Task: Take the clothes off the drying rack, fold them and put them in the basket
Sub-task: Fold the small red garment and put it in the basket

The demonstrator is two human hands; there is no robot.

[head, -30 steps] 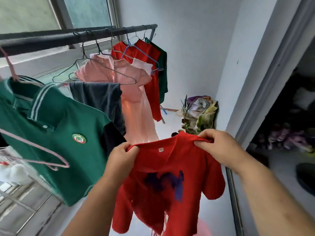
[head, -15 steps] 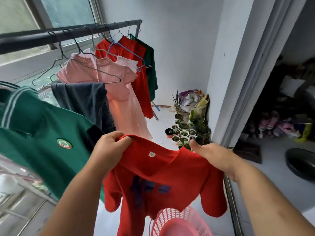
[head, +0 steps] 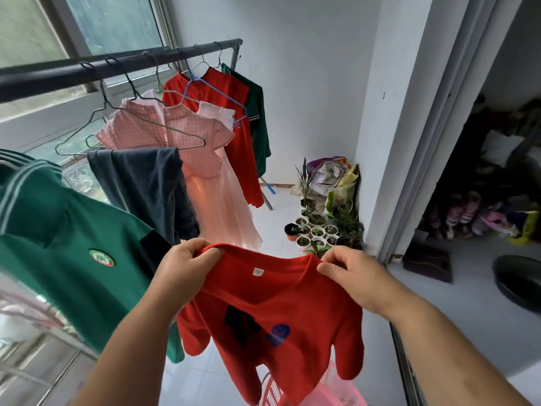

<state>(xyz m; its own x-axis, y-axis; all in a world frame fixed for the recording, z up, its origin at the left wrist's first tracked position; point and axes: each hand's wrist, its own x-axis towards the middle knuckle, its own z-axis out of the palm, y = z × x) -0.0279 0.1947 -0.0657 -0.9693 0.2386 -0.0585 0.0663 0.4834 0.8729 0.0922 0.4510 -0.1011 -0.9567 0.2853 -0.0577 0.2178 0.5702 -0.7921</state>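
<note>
I hold a small red T-shirt (head: 278,312) spread out in front of me, its back with the neck label facing me. My left hand (head: 184,271) grips its left shoulder and my right hand (head: 348,273) pinches its right shoulder. The shirt hangs over a pink plastic basket (head: 333,391), partly hidden at the bottom edge. To the left, the dark rail of the drying rack (head: 117,67) carries a green polo shirt (head: 73,244), dark trousers (head: 146,183), a pink checked dress (head: 187,142), a red garment (head: 231,92) and a dark green top (head: 259,118) on hangers.
Several small potted plants (head: 316,232) and stuffed bags (head: 330,174) stand on the white tiled floor by the far wall. A sliding door frame (head: 409,171) rises on the right, with shoes (head: 468,209), a dark mat (head: 427,262) and a black basin (head: 518,279) beyond. Windows are on the left.
Both hands lowered the red shirt and the view tipped down, bringing the pink basket into sight. My right hand shifted from an open hold to a pinch at the shoulder.
</note>
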